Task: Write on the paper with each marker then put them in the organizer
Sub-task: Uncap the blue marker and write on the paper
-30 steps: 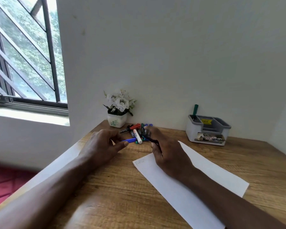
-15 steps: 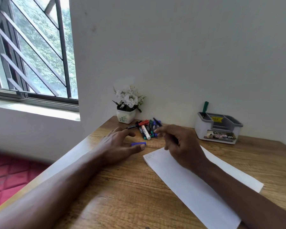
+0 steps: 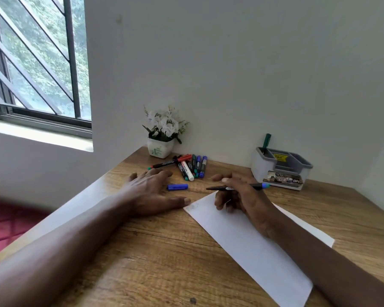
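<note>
My right hand [image 3: 239, 196] grips an uncapped blue marker [image 3: 258, 185], its tip pointing left just above the top corner of the white paper [image 3: 248, 247]. Its blue cap [image 3: 177, 187] lies on the wooden desk beside my left hand [image 3: 153, 191], which rests flat with fingers spread and the thumb touching the paper's corner. A pile of several markers [image 3: 190, 166] lies behind my left hand near the wall. The grey organizer [image 3: 279, 168] stands at the back right with one green marker [image 3: 267, 140] upright in it.
A small white pot of white flowers [image 3: 162, 134] stands in the desk's back corner against the wall. The desk's left edge [image 3: 75, 209] drops off toward a red floor. A barred window [image 3: 38, 63] is at the left.
My right hand pulled the marker back from the pile and turned it level over the paper's corner. My left hand let go of the blue cap and flattened on the desk.
</note>
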### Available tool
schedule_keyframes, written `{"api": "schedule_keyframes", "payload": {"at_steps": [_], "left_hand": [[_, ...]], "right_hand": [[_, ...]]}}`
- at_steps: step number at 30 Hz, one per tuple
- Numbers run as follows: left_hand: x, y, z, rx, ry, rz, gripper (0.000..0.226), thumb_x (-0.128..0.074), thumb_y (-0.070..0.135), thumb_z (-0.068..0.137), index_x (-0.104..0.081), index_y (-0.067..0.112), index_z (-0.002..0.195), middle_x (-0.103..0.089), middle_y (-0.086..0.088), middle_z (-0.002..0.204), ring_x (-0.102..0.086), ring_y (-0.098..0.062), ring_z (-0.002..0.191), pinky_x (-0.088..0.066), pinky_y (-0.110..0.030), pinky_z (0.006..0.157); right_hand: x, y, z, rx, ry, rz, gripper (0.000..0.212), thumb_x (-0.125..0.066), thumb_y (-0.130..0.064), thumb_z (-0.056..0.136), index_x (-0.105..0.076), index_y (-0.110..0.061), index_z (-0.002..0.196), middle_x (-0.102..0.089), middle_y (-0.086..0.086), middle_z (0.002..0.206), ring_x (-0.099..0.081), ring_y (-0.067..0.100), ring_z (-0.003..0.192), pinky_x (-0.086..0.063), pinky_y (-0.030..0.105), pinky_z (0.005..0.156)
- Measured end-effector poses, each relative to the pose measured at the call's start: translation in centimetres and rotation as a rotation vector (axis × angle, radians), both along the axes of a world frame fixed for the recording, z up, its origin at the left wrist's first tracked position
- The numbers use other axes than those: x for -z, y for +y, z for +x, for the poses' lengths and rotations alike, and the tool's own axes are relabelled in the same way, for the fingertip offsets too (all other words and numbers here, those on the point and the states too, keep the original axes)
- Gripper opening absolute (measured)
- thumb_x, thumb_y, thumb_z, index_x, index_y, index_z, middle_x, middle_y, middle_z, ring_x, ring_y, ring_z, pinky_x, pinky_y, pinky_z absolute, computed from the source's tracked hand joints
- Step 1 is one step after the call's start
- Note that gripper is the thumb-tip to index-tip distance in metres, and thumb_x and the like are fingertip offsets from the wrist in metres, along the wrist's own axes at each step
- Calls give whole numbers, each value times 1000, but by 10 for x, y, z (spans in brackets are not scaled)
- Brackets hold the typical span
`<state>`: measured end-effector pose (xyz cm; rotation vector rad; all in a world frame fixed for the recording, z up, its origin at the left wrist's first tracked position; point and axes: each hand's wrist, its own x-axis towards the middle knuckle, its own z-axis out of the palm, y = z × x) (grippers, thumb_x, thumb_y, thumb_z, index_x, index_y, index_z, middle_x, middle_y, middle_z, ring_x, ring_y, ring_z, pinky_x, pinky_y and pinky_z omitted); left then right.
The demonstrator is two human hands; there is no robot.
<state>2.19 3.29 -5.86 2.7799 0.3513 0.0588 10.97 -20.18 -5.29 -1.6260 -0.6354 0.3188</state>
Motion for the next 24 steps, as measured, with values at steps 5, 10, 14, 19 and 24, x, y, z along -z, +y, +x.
{"api": "schedule_keyframes", "payload": {"at_steps": [5,10,14,19,24], "left_hand": [[1,3,2,8,-1,0,110,-41,98,66,-27,37,157,-22,3,167,-27,-21,151,-12,-55,124],[-1,1,2,16,22,-6,112,-51,94,64,-23,39,157,-20,2,168,-23,-23,153,-9,-55,125],[-3,0,2,17,33,-12,112,-51,94,63,-22,40,157,-20,2,168,-21,-22,153,-7,-55,125],[-3,0,0,25,32,-20,115,-49,95,59,-24,40,157,-20,3,168,-22,-21,153,-6,-56,125],[-4,0,0,25,44,-28,115,-47,95,57,-27,40,156,-21,3,168,-22,-21,153,-7,-56,125]], "right_hand": [[5,4,-7,-6,-131,-107,25,-56,-23,103,-77,-10,98,-76,10,81,-67,21,77,-51,30,70],[4,5,-3,-7,-118,-128,15,-60,-10,99,-75,-8,103,-77,14,84,-70,21,77,-58,31,73],[0,6,-2,-25,-83,-192,9,-70,-9,92,-75,-8,99,-78,12,83,-71,19,75,-58,28,71],[-3,10,-2,-27,-171,-292,9,-76,-4,83,-77,-9,91,-77,13,81,-68,16,70,-56,28,66],[8,16,-4,102,-301,-239,15,-75,-10,83,-67,-13,71,-66,0,55,-59,9,51,-48,25,56]]}}
